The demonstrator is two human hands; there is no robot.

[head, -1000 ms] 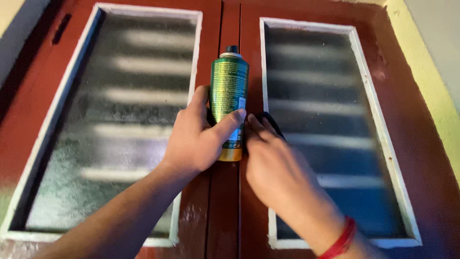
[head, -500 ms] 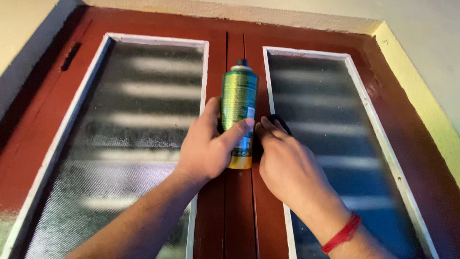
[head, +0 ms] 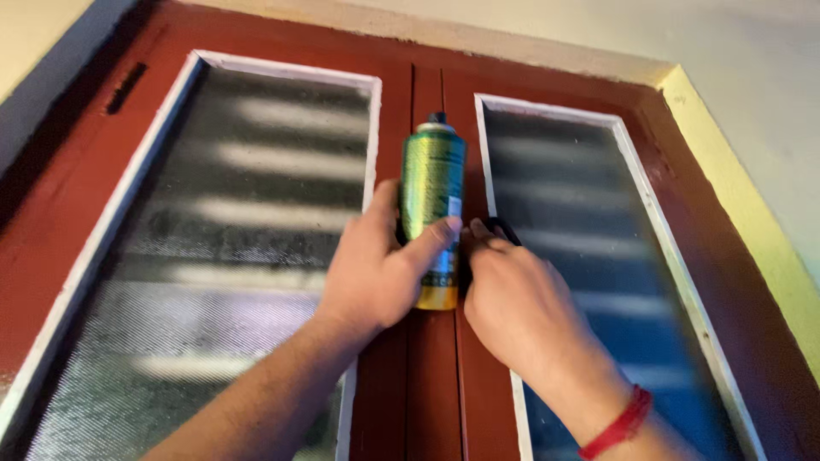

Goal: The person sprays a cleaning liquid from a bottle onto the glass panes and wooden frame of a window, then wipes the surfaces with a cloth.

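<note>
Both hands risen slightly against red window frame point(head: 427, 358). Left hand point(head: 371, 269) clamped on green spray can point(head: 433, 183) (upright); right hand point(head: 517, 303) closed over black object point(head: 502, 227).

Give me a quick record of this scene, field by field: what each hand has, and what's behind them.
Left hand: wrapped around a green and gold spray can, held upright
Spray can top: dark nozzle, no cap on
Right hand: beside the can, fingers on a small black object, partly hidden
Right wrist: red thread band
Behind: red-brown window frame with two frosted glass panes
</note>
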